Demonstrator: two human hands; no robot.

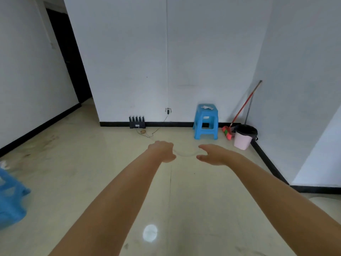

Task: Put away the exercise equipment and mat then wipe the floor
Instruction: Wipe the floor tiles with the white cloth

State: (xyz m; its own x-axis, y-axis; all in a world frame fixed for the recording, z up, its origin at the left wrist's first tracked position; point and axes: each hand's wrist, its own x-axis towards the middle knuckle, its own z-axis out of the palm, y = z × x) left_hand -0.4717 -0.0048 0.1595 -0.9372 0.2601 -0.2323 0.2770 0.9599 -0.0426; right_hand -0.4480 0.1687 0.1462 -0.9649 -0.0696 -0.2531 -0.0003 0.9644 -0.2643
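Both bare arms are extended forward over the glossy cream tiled floor (92, 172). The left hand (163, 151) has its fingers curled downward; whether they grip anything cannot be told. The right hand (214, 154) is loosely spread, thumb apart from the fingers, holding nothing visible. A thin pale curved line runs between the two hands; it may be a cord or a mark on the tile, and its nature cannot be confirmed.

No mat and no exercise equipment are in view. Judged from this, the putting-away part is either complete or those items lie outside the view; neither can be verified.

The floor shows dull brownish smears on the left side, near the black skirting, so wiping appears outstanding. Cleaning tools stand unused in the right corner: a red-handled broom with a red and green head (238, 115) leaning on the white wall, and beside it a pink plastic bin lined with a black bag (243, 139).

Other items: a light blue plastic stool (205, 122) against the far wall with paper scraps on its seat, a second blue stool (11, 198) at the left edge, and a black router with upright antennas (137, 122) cabled to a wall socket.
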